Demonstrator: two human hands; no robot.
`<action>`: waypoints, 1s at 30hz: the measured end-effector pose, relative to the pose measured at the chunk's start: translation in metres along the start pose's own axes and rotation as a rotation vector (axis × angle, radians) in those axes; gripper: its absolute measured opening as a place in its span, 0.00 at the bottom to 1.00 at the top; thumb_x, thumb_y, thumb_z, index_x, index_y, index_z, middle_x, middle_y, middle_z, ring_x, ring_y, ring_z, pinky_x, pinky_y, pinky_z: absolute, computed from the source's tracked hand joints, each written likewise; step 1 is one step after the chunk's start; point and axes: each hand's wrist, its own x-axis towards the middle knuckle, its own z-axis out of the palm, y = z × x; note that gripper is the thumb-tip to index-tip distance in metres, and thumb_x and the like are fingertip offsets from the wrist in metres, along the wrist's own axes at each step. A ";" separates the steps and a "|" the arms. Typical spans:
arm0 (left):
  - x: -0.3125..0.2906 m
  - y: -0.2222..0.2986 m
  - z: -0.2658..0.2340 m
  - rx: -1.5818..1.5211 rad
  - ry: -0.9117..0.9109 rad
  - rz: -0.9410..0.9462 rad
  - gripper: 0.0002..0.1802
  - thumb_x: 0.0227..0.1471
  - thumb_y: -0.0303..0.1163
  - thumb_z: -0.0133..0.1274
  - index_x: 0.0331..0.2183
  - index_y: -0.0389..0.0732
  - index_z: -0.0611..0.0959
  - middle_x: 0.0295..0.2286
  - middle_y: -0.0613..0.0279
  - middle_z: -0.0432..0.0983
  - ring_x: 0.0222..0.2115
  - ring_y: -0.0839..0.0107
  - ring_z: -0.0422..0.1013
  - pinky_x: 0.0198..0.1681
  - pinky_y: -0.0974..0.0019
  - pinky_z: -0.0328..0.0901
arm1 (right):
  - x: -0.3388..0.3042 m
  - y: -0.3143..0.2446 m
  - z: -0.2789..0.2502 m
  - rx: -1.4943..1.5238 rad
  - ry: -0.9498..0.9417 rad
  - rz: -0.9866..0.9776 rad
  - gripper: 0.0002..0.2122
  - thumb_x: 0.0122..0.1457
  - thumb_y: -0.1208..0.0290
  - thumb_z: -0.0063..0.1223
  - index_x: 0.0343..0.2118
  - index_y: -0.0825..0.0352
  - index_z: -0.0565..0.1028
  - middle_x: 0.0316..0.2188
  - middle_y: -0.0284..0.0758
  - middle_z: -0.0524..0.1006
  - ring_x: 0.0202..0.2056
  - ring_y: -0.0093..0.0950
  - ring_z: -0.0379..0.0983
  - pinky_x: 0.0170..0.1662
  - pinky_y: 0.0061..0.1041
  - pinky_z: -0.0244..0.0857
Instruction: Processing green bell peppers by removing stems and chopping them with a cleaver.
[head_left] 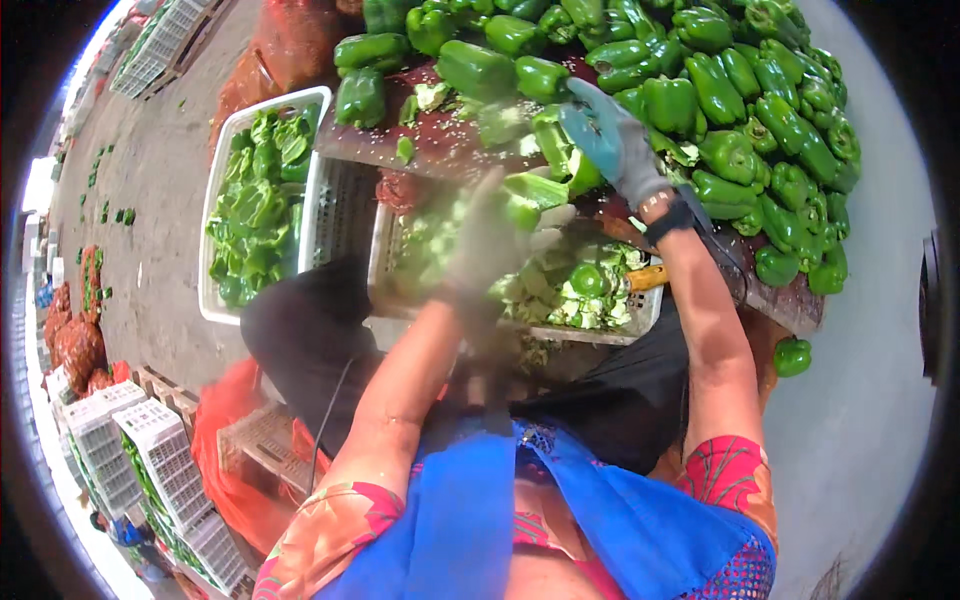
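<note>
My left hand (482, 245), in a pale glove and smeared by motion, is above the crate in front of me. A cut green pepper (538, 190) shows between its thumb and fingers. Farther right, my right hand (612, 140) wears a grey glove with blue-green coating; its fingers stretch out at the near edge of the pepper heap (715, 90). Split pepper pieces (553, 145) lie right beside those fingers. Below both hands, a white crate (580, 335) holds pale pepper cores and seedy scraps. A yellow-orange handle (646, 278) sticks out at the crate's right end.
A white crate (205, 290) of cut green peppers stands at the left. Seeds litter the dark red work surface (400, 150). Red mesh sacks (295, 50) stand behind. Stacked crates (165, 450) are at lower left, and a loose pepper (792, 356) lies at right.
</note>
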 end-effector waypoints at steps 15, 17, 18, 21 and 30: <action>-0.047 0.049 -0.015 1.438 0.122 0.811 0.16 0.64 0.36 0.43 0.49 0.38 0.72 0.47 0.47 0.73 0.48 0.54 0.74 0.44 0.56 0.77 | -0.043 -0.074 -0.017 -0.293 0.019 -0.130 0.22 0.62 0.64 0.51 0.58 0.66 0.69 0.55 0.50 0.72 0.55 0.47 0.70 0.58 0.38 0.65; -0.039 0.037 -0.022 0.664 0.040 0.629 0.17 0.65 0.40 0.43 0.49 0.41 0.72 0.46 0.50 0.74 0.47 0.53 0.75 0.41 0.58 0.77 | -0.056 -0.110 -0.015 -0.096 0.012 -0.279 0.18 0.60 0.73 0.52 0.54 0.65 0.74 0.56 0.50 0.71 0.56 0.45 0.70 0.59 0.37 0.64; -0.041 0.035 -0.012 0.518 0.044 0.554 0.17 0.65 0.41 0.43 0.50 0.41 0.72 0.46 0.50 0.74 0.46 0.53 0.75 0.40 0.59 0.77 | -0.064 -0.126 -0.013 -0.059 -0.019 -0.272 0.16 0.59 0.76 0.52 0.51 0.65 0.76 0.57 0.50 0.71 0.56 0.44 0.70 0.59 0.36 0.64; -0.047 0.030 0.005 0.527 0.017 0.457 0.32 0.48 0.23 0.63 0.54 0.34 0.68 0.48 0.53 0.74 0.48 0.66 0.73 0.54 0.66 0.66 | -0.078 -0.138 -0.001 -0.119 -0.067 -0.265 0.16 0.58 0.75 0.52 0.50 0.64 0.77 0.57 0.51 0.70 0.57 0.47 0.68 0.59 0.37 0.64; -0.068 0.002 0.020 0.953 0.255 0.365 0.36 0.49 0.37 0.58 0.57 0.33 0.65 0.46 0.51 0.69 0.47 0.61 0.67 0.50 0.63 0.63 | -0.077 -0.126 0.034 -0.352 -0.153 -0.442 0.15 0.53 0.70 0.58 0.44 0.64 0.76 0.59 0.48 0.68 0.57 0.48 0.66 0.60 0.42 0.62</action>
